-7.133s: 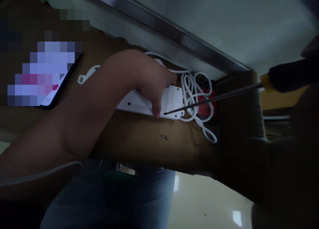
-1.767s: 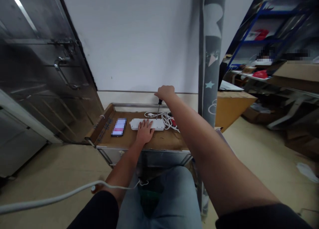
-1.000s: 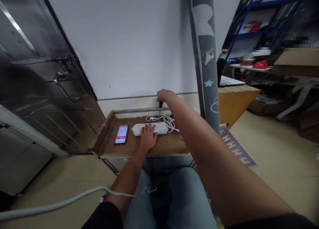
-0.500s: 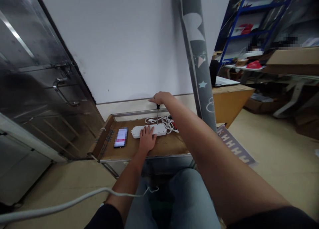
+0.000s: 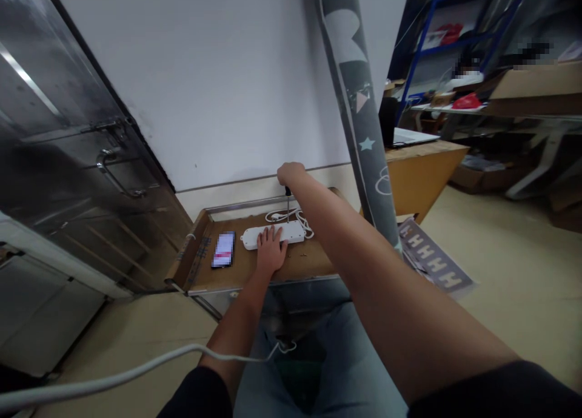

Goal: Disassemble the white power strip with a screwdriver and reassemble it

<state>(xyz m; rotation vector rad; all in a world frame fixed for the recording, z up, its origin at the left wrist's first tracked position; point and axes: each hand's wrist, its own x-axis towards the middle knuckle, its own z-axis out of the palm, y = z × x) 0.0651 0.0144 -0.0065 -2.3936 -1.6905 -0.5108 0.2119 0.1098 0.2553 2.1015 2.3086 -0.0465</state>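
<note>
A white power strip (image 5: 295, 230) lies on the brown cardboard top of a small table (image 5: 254, 270). My left hand (image 5: 271, 250) rests flat across its middle with the fingers spread. Above the strip's right half, my right hand (image 5: 292, 173) is closed round the dark handle of a screwdriver (image 5: 288, 207). The screwdriver stands upright, its thin shaft reaching down to the strip's face; the exact tip contact is too small to make out. The strip's white cord (image 5: 308, 225) is coiled behind and to its right, partly covered by my right forearm. Small screws (image 5: 304, 255) lie in front of the strip.
A phone (image 5: 224, 249) lies left of the strip. A metal rail (image 5: 245, 204) edges the table's back, against the wall. To the right leans a tall grey patterned roll (image 5: 364, 114). A white cable (image 5: 136, 369) crosses low in front of me, and a metal door (image 5: 91, 139) stands left.
The view has shifted slightly. My right hand's index finger, stretched out before, is now curled in round the screwdriver handle. My left hand stays on the power strip.
</note>
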